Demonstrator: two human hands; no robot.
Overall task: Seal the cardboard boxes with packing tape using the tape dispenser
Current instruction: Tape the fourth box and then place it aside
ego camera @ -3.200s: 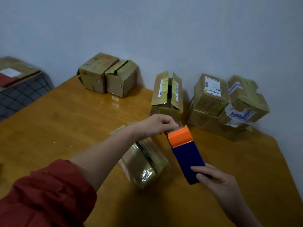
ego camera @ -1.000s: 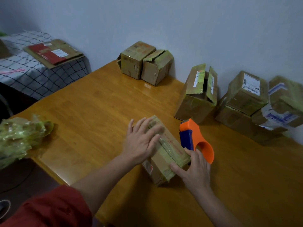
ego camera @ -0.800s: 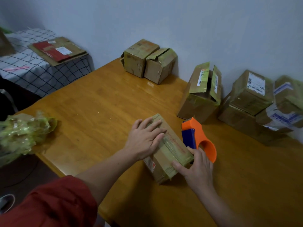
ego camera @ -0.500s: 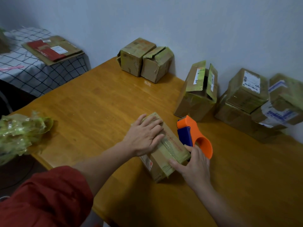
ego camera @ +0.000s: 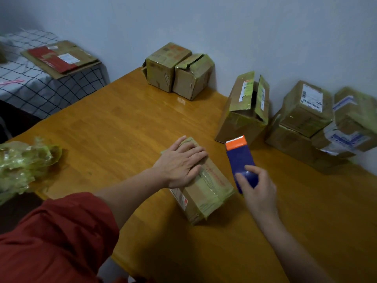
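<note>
Pressing the left hand (ego camera: 181, 164) flat, fingers straight, on top of the near box (ego camera: 206, 193) at centre frame, gripping nothing, only pinning it to the worktop (ego camera: 122, 127). Curling the right hand (ego camera: 257, 190) round the blue body of the tape dispenser (ego camera: 238, 158), just right of the box and apart from it, orange blade end pointing away.

Judging the step well done by landing that end on the far edge, then drawing along the seam under even pressure, lapping over both ends. Working with creased, soft-cornered cardboard under glossy yellowed tape — probably slick.

Passing a crumpled greenish film wad (ego camera: 22, 164) at the left edge. Leaving an open box (ego camera: 242, 111) beyond — flaps up, unsealed.
</note>
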